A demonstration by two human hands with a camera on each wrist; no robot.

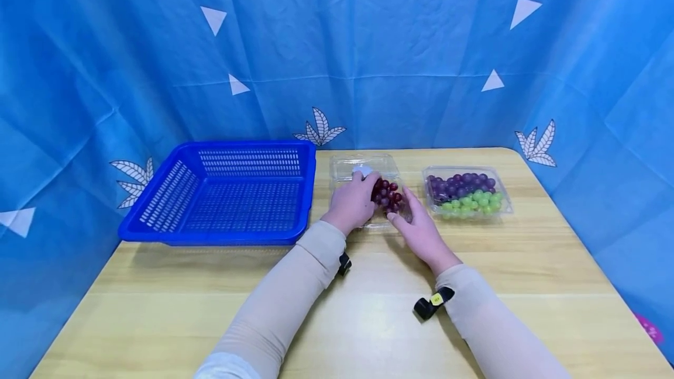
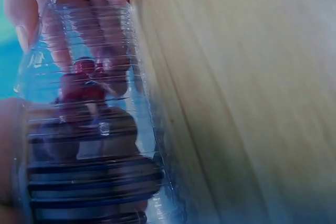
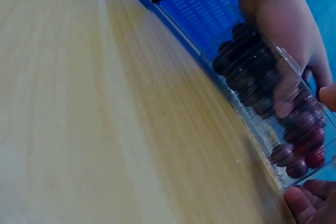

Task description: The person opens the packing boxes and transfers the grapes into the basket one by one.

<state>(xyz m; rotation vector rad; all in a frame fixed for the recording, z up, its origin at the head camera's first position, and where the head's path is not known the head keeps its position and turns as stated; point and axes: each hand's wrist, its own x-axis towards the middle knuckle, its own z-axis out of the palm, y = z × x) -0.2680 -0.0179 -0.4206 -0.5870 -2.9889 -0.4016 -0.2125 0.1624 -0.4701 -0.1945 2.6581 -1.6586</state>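
A clear plastic clamshell box [image 1: 392, 224] stands with its lid [image 1: 387, 162] folded back. In it lies a bunch of dark red and purple grapes [image 1: 387, 195]. My left hand [image 1: 351, 202] reaches in from the left, its thumb and fingers curled about the bunch; the right wrist view shows its thumb [image 3: 285, 98] among the grapes [image 3: 304, 129] through the plastic wall. My right hand [image 1: 421, 234] grips the right end of the box, thumb at the front corner and fingers along the side. In the left wrist view, its fingers [image 2: 55, 30] show behind the ribbed plastic.
A blue slotted basket [image 1: 242, 237] stands to the left of the open box. On the right sits another clear box [image 1: 447, 213] with purple grapes [image 1: 460, 185] and green grapes [image 1: 474, 203]. A blue curtain [image 1: 411, 34] hangs round the wooden table [image 1: 379, 320].
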